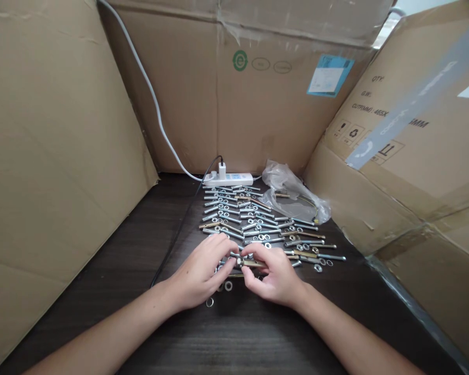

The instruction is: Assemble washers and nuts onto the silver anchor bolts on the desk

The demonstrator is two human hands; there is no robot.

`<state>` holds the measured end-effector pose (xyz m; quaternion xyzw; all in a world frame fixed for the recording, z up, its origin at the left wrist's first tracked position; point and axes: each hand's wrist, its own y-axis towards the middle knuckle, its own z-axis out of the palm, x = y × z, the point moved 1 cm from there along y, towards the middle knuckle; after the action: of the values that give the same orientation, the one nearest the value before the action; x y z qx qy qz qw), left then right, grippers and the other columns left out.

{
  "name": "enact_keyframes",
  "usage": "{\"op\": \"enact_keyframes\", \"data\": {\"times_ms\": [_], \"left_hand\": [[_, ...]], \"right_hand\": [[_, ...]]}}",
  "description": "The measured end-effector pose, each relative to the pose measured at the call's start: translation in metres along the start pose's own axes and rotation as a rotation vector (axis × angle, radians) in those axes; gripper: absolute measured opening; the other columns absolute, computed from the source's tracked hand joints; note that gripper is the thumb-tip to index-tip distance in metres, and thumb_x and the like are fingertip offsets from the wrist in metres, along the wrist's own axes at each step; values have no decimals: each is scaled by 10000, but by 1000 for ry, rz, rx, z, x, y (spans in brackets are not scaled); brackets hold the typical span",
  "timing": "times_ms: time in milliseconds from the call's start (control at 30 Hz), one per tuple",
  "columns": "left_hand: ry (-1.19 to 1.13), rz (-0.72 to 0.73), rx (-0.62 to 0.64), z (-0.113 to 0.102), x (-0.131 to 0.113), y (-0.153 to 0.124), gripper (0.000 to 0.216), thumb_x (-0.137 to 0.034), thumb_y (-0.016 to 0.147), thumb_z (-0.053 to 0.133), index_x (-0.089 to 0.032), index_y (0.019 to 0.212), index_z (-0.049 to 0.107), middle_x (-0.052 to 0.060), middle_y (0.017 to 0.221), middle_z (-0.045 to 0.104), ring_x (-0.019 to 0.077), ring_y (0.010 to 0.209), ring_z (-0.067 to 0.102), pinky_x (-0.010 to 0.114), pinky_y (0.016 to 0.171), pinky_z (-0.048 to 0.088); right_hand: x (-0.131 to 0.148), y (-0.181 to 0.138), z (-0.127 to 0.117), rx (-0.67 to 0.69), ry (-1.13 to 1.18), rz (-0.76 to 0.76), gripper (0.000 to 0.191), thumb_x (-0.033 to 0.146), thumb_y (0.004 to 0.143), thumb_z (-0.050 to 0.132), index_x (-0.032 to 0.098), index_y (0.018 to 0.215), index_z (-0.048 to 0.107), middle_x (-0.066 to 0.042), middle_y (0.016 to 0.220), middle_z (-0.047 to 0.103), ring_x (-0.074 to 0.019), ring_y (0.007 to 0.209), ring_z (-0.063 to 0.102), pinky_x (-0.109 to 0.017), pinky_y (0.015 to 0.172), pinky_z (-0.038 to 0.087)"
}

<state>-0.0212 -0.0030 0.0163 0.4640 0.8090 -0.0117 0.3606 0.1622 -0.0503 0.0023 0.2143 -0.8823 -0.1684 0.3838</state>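
Cardboard boxes (pixel 258 94) wall in the dark table (pixel 234 333), where, nearer the person than the white power strip (pixel 229 179) and the rows of bolts (pixel 254 221), left hand (pixel 201 273) and right hand (pixel 275 276) both pinch one bolt (pixel 250 262) between them.

you see silver bolts (pixel 234 211) with a few brass-yellow ones among them on the dark brown wood-grain table (pixel 113 271). the power strip (pixel 229 179) at its far edge is white, the cardboard boxes (pixel 58 156) tan, one bearing a light blue label (pixel 328 76).
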Motion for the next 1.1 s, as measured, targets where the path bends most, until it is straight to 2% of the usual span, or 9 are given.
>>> {"op": "enact_keyframes", "data": {"times_ms": [167,733,933,1100], "left_hand": [[-34,72,10,-1,-1,-2,176,-160,932,360,-202,995,519,38,926,497,155,866,471,276,776,397],[55,15,42,1,0,0,243,-228,954,316,-171,832,519,38,822,527,165,788,456,296,744,381],[-28,-25,39,0,-3,-2,109,-267,907,448,-189,956,507,20,889,546,163,835,486,295,782,390],[-26,-31,41,2,-2,-2,69,-241,890,462,-185,877,501,10,855,539,153,802,475,282,747,380]], "right_hand": [[1,0,0,4,-6,-4,187,229,733,541,197,913,579,76,506,454,-72,387,414,-179,423,338],[0,0,0,-1,4,-10,210,237,732,557,200,938,577,77,499,471,-76,389,437,-180,430,349],[1,-1,1,9,13,-7,205,234,735,557,198,936,579,73,516,488,-73,391,435,-177,424,336],[2,0,0,6,5,-19,208,231,732,559,197,936,581,66,530,514,-74,395,440,-178,424,336]]}}
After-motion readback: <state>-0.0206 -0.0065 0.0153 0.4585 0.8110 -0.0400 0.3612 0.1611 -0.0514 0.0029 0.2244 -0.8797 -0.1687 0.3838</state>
